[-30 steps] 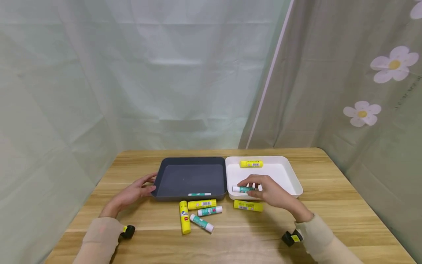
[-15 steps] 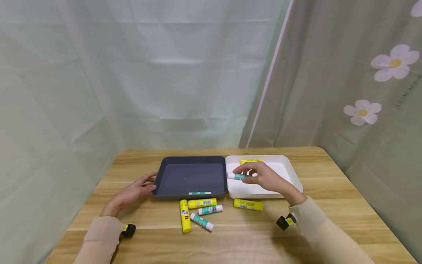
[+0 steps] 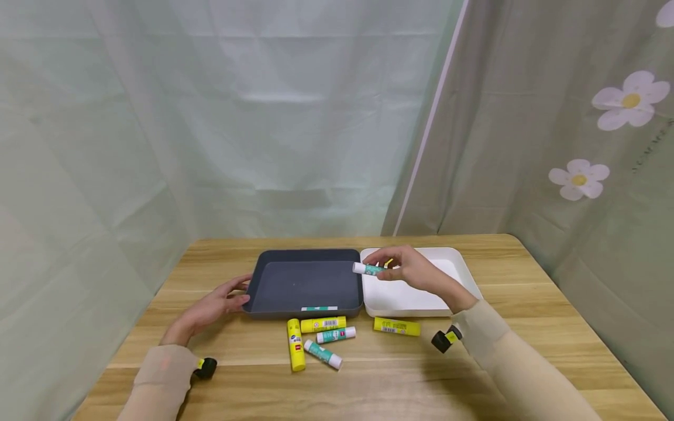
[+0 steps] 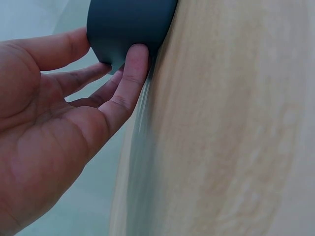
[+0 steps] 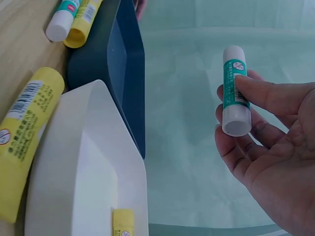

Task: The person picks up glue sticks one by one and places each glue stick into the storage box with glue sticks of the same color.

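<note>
My right hand (image 3: 413, 270) pinches a green-and-white glue stick (image 5: 236, 91) between thumb and fingers, raised over the seam where the two trays meet. Its white cap points left in the head view. The dark grey tray (image 3: 310, 283) stands on the left, with a green-and-white glue stick (image 3: 319, 308) lying along its inner front wall, partly hidden. My left hand (image 3: 213, 307) touches the dark tray's left side with extended fingers, the thumb (image 4: 136, 56) against its wall. On the right, the white tray (image 3: 411, 301) holds a yellow glue stick (image 5: 123, 223), mostly covered by my right hand in the head view.
In front of the trays lie two yellow glue sticks (image 3: 296, 345), (image 3: 323, 324) and two green-and-white glue sticks (image 3: 336, 334), (image 3: 323, 355). Another yellow glue stick (image 3: 397, 327) lies before the white tray. Curtains (image 3: 295, 128) hang behind the wooden table (image 3: 379, 380).
My right hand has lifted the green-and-white glue stick from the white tray's front part, moving back and left toward the dark tray. My left hand has stayed at the dark tray's side.
</note>
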Demonstrator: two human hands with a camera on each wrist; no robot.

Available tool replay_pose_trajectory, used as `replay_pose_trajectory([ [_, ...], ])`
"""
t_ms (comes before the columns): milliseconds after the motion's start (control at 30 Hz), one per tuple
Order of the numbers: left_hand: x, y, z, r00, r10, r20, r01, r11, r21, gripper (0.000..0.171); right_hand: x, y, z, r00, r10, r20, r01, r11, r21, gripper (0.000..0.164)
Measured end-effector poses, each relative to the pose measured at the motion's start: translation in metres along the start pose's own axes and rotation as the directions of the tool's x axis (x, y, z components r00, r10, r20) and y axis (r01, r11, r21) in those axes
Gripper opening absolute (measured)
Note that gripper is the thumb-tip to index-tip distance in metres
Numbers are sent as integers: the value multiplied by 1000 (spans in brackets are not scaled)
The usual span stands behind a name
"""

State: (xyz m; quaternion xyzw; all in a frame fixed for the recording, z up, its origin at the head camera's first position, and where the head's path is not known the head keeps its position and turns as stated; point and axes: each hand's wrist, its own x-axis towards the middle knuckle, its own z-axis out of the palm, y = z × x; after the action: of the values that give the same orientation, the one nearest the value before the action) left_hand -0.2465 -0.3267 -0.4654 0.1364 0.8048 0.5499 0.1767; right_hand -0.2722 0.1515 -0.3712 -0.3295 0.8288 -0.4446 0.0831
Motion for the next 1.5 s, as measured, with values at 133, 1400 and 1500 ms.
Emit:
replay_pose_trajectory([
  [133, 0, -1, 0, 1000, -1, -3, 1, 1000, -9, 69, 6, -1, 0, 1000, 7, 4, -7, 1000, 7, 34],
  [1400, 0, -3, 0, 1000, 13, -6, -13, 1000, -2, 70, 55, -2, 5, 998, 47, 35, -48, 999, 23, 34],
  [1500, 0, -2, 0, 1000, 12, -10, -12, 1000, 1, 70, 58, -1, 6, 998, 37, 42, -38, 999, 11, 34],
])
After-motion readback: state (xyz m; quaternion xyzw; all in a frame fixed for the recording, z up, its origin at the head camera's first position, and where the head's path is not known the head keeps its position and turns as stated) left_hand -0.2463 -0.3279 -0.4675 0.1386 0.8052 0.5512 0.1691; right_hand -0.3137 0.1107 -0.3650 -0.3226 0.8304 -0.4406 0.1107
